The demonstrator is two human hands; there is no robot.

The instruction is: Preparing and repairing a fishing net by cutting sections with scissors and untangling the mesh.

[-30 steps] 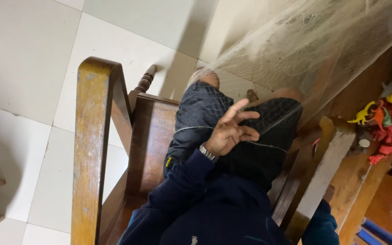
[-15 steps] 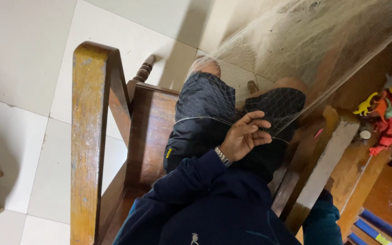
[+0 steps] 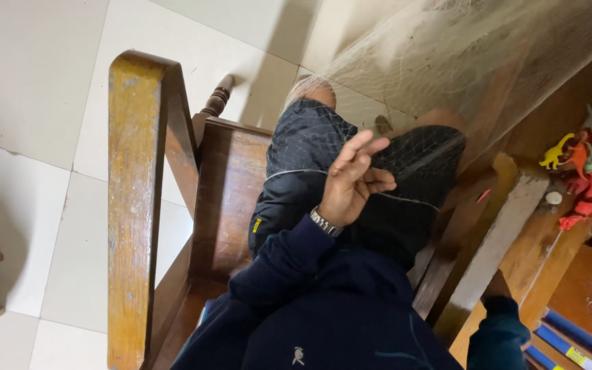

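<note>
Since half a second ago my left hand has uncurled a little — fingers lifting, thumb and forefinger pinching the fishing net cord across my lap. Net drapes over both knees from upper right. Best keep cord taut, feed mesh evenly. Right hand hidden; grip — cannot tell.

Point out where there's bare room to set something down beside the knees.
Free: the dark wooden chair seat between the worn wooden armrest and the dark quilted shorts. Crowded: the lap under the fine pale netting, where the left hand sits, and the shelf with small plastic dinosaur toys.
</note>
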